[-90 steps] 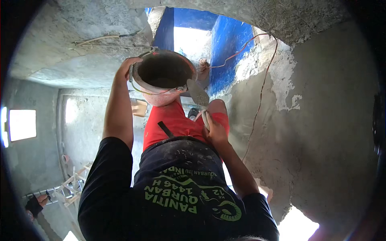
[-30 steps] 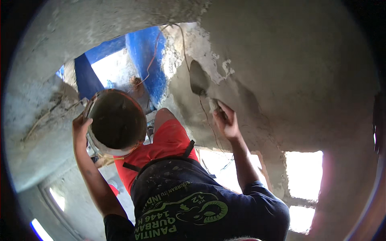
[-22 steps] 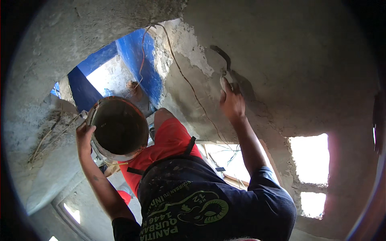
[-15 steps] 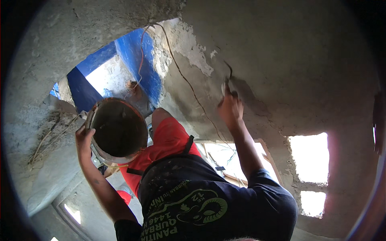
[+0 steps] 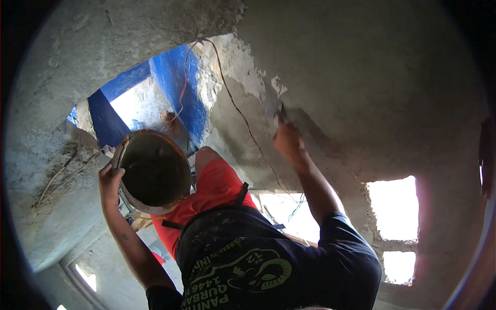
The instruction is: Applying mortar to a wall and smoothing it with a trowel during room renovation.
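Note:
My left hand (image 5: 110, 183) grips the rim and side of a mortar-stained bucket (image 5: 155, 173), its dark mouth facing the camera above my red shorts. The bottom of its inside is too dark to make out. My right hand (image 5: 289, 143) is closed round a trowel (image 5: 281, 111), held against the grey plaster wall (image 5: 361, 93) just below a rough, flaking white patch (image 5: 243, 70). The trowel’s blade shows only as a dark, foreshortened shape, with a shadow to its right.
Blue-painted surfaces (image 5: 175, 88) frame an opening at the upper left. A thin cable (image 5: 237, 108) runs down the wall left of the trowel. Other loose wires (image 5: 59, 181) lie along the left wall. Bright openings (image 5: 392, 206) sit lower right.
Over three seconds the view has turned, and my right hand has risen from near my thigh to the wall. In the last half second it shifted slightly left with the trowel.

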`<action>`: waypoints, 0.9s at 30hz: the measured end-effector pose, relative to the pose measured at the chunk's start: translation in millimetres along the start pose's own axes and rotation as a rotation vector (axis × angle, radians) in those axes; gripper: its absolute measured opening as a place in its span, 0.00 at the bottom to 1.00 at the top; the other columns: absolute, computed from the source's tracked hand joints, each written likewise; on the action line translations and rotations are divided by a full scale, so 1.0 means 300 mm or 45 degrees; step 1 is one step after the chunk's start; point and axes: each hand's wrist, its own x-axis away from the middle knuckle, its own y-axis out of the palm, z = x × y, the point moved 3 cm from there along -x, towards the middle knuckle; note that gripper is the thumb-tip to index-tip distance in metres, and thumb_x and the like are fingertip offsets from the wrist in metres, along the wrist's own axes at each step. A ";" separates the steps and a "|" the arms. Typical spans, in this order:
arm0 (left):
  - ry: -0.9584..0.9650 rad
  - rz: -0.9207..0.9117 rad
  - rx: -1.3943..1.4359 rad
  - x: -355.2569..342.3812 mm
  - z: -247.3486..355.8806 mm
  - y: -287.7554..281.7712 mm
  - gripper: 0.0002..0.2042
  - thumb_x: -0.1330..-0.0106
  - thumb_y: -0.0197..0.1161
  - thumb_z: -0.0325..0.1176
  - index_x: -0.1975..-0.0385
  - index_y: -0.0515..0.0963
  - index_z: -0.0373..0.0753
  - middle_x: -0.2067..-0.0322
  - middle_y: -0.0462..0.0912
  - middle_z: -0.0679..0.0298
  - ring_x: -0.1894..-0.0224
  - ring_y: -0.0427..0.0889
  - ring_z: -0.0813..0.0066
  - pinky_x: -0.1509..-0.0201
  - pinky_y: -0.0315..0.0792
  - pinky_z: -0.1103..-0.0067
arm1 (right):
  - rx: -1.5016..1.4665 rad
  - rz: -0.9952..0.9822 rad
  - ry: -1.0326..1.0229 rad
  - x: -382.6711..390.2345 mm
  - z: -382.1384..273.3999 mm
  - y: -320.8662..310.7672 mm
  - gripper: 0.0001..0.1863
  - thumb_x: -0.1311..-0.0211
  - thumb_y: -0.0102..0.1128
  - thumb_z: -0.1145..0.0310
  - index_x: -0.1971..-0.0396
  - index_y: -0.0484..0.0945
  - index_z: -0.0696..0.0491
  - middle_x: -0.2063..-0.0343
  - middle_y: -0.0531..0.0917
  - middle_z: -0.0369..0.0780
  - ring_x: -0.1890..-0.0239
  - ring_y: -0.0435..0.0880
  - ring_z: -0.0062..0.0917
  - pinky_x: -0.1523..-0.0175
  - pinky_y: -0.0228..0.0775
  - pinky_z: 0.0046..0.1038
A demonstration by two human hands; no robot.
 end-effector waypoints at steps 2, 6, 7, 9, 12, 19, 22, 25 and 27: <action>0.006 0.023 0.015 0.017 0.032 0.012 0.17 0.43 0.63 0.28 0.54 0.82 0.29 0.65 0.84 0.66 0.62 0.77 0.79 0.52 0.70 0.78 | -0.027 0.020 -0.009 0.031 -0.032 -0.041 0.29 0.35 0.54 0.68 0.33 0.65 0.48 0.58 0.81 0.55 0.57 0.83 0.51 0.52 0.76 0.47; -0.004 0.003 -0.051 0.007 0.000 -0.022 0.17 0.43 0.64 0.29 0.54 0.82 0.29 0.64 0.84 0.65 0.62 0.77 0.78 0.52 0.70 0.78 | -0.143 0.264 -0.019 -0.003 -0.082 -0.187 0.30 0.36 0.55 0.66 0.33 0.65 0.48 0.59 0.82 0.54 0.56 0.83 0.50 0.50 0.76 0.47; -0.036 -0.031 -0.073 0.001 -0.020 -0.033 0.18 0.42 0.64 0.30 0.53 0.81 0.29 0.63 0.84 0.65 0.62 0.78 0.77 0.52 0.70 0.78 | -0.145 0.246 -0.008 -0.036 -0.084 -0.203 0.30 0.36 0.55 0.66 0.33 0.65 0.48 0.59 0.82 0.54 0.56 0.83 0.50 0.50 0.76 0.47; -0.034 -0.016 -0.044 0.005 0.007 -0.013 0.18 0.42 0.64 0.30 0.52 0.81 0.29 0.63 0.84 0.64 0.61 0.78 0.77 0.51 0.70 0.78 | -0.048 0.321 0.021 -0.101 -0.072 -0.237 0.32 0.36 0.56 0.65 0.31 0.63 0.47 0.60 0.82 0.54 0.58 0.83 0.50 0.52 0.76 0.47; -0.038 0.057 -0.016 0.028 0.019 -0.005 0.19 0.42 0.64 0.29 0.51 0.81 0.29 0.61 0.84 0.63 0.60 0.79 0.76 0.50 0.70 0.77 | 0.043 0.276 0.041 -0.026 -0.009 -0.178 0.34 0.37 0.56 0.67 0.29 0.61 0.45 0.60 0.81 0.54 0.59 0.83 0.50 0.53 0.76 0.48; -0.076 0.041 -0.103 0.042 0.078 0.035 0.21 0.42 0.66 0.29 0.48 0.80 0.28 0.57 0.84 0.62 0.54 0.79 0.75 0.43 0.68 0.77 | -0.094 0.178 0.058 0.152 -0.025 -0.147 0.38 0.40 0.56 0.70 0.28 0.58 0.41 0.58 0.81 0.55 0.58 0.83 0.51 0.52 0.77 0.48; -0.075 0.007 -0.115 0.029 0.058 0.028 0.20 0.41 0.64 0.29 0.49 0.80 0.29 0.56 0.85 0.62 0.54 0.80 0.75 0.43 0.69 0.76 | -0.048 0.126 0.033 0.063 -0.056 -0.183 0.44 0.43 0.59 0.71 0.26 0.53 0.47 0.54 0.81 0.56 0.54 0.84 0.48 0.49 0.78 0.46; -0.017 -0.095 -0.150 0.041 0.136 0.042 0.18 0.39 0.64 0.30 0.50 0.80 0.29 0.57 0.85 0.60 0.55 0.81 0.75 0.45 0.71 0.76 | -0.048 0.116 0.085 0.030 -0.018 -0.142 0.34 0.38 0.55 0.70 0.30 0.62 0.48 0.59 0.84 0.54 0.57 0.85 0.47 0.52 0.78 0.45; 0.043 0.051 -0.057 0.018 0.033 0.031 0.17 0.39 0.65 0.31 0.52 0.81 0.29 0.58 0.85 0.62 0.57 0.80 0.77 0.48 0.72 0.77 | -0.017 0.108 0.027 0.105 0.002 -0.115 0.30 0.36 0.54 0.69 0.33 0.66 0.51 0.63 0.85 0.54 0.60 0.86 0.46 0.53 0.78 0.45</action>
